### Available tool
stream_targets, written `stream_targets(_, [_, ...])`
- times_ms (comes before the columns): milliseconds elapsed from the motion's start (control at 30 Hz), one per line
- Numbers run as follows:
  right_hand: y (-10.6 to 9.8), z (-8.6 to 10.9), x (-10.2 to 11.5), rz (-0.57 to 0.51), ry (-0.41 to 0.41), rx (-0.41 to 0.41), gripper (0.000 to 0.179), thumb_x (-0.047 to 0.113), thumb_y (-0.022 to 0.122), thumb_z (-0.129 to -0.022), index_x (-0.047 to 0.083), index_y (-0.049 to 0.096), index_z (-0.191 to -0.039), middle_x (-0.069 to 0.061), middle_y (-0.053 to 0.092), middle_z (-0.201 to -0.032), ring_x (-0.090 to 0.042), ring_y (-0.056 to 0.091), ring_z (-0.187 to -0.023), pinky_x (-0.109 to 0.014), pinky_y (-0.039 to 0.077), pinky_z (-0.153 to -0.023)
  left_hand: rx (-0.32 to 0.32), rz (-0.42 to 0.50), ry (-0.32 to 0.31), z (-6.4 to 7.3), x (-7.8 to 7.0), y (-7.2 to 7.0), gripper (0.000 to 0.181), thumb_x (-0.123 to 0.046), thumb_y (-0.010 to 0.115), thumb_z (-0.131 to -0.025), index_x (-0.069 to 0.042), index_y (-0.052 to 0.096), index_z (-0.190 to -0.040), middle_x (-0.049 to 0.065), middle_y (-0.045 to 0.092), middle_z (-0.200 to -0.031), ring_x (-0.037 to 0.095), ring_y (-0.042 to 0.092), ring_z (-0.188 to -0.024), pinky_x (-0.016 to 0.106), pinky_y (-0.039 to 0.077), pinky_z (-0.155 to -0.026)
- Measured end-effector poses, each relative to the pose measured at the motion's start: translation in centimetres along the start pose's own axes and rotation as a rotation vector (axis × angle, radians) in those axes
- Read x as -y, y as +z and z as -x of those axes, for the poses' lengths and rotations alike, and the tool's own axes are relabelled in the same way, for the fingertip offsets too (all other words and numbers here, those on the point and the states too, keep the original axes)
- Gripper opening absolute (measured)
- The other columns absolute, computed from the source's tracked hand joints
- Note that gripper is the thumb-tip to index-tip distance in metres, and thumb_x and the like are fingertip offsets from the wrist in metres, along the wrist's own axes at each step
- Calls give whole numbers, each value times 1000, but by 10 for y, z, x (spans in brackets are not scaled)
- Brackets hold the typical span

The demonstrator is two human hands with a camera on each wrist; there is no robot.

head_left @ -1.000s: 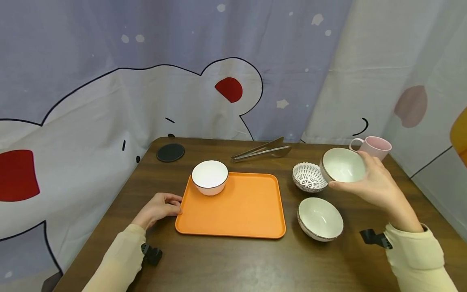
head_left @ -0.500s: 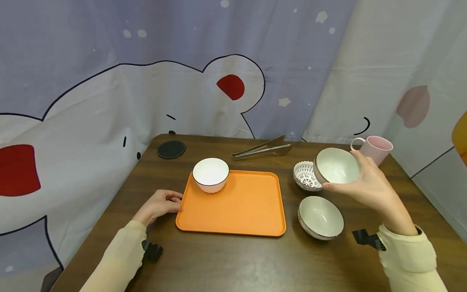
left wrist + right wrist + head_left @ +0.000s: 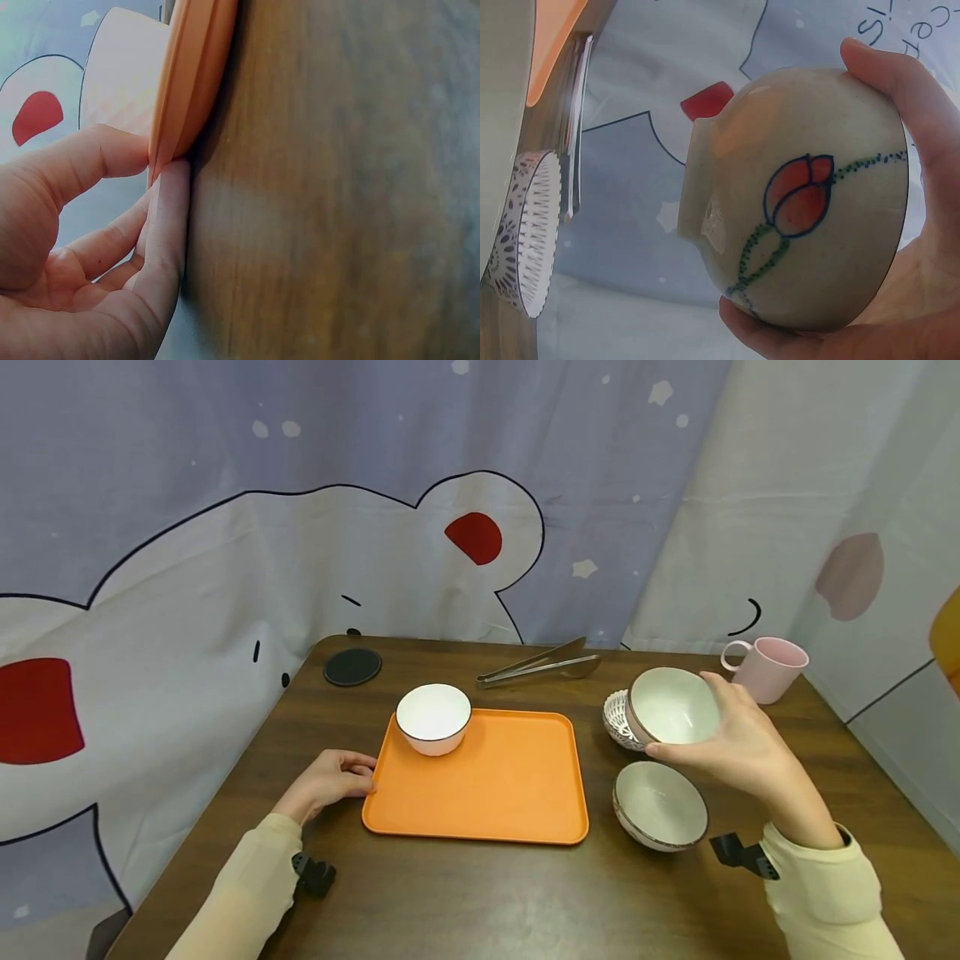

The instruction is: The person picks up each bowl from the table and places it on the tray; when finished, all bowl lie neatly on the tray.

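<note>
My right hand grips a pale bowl at its side, thumb and fingers spread around it. In the right wrist view this bowl shows a painted red flower bud on its outside. It is held up off the table and partly covers a small patterned bowl. Nearer me stands a wider pale bowl with a brown rim. My left hand pinches the left edge of an orange tray between thumb and fingers. A white bowl with a dark rim sits in the tray's back left corner.
Metal tongs lie at the back of the brown wooden table. A black round coaster is at the back left, and a pink mug stands at the back right. Behind the table hangs a printed curtain.
My right hand has carried the pale bowl to the left, so it covers more of the patterned bowl and uncovers the mug. The left hand and tray stay in place.
</note>
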State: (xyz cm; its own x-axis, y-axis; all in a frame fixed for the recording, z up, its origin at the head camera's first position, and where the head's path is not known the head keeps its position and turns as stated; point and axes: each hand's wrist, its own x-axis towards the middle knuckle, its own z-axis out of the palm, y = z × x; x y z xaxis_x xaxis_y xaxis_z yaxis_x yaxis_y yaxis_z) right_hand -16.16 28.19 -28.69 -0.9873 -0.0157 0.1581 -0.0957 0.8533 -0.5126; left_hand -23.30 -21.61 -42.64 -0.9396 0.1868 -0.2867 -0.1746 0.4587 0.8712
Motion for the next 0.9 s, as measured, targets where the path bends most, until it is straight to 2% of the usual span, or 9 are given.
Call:
stream_targets(267, [5, 0, 10, -6, -30, -7, 109, 57, 86, -63, 8, 34, -145, -25, 43, -131, -41, 49, -111, -52, 44, -83, 2, 9, -6, 1, -2, 0, 50, -2, 72, -82, 10, 56, -128, 11, 60, -97, 17, 59, -85, 30, 58, -80])
stream_targets(533, [11, 0, 24, -9, 4, 50, 117, 62, 83, -64, 11, 26, -152, -25, 38, -139, -41, 50, -113, -54, 46, -85, -5, -5, -15, 1, -2, 1, 49, -2, 73, -82, 10, 57, -127, 12, 61, -99, 17, 59, -86, 30, 58, -80])
stream_targets(900, [22, -3, 39, -35, -21, 72, 120, 60, 84, -63, 10, 24, -153, -23, 39, -139, -39, 52, -111, -54, 47, -86, -5, -10, -8, 1, -1, 0, 49, -2, 72, -82, 10, 57, -127, 11, 61, -97, 17, 59, -85, 29, 57, -79])
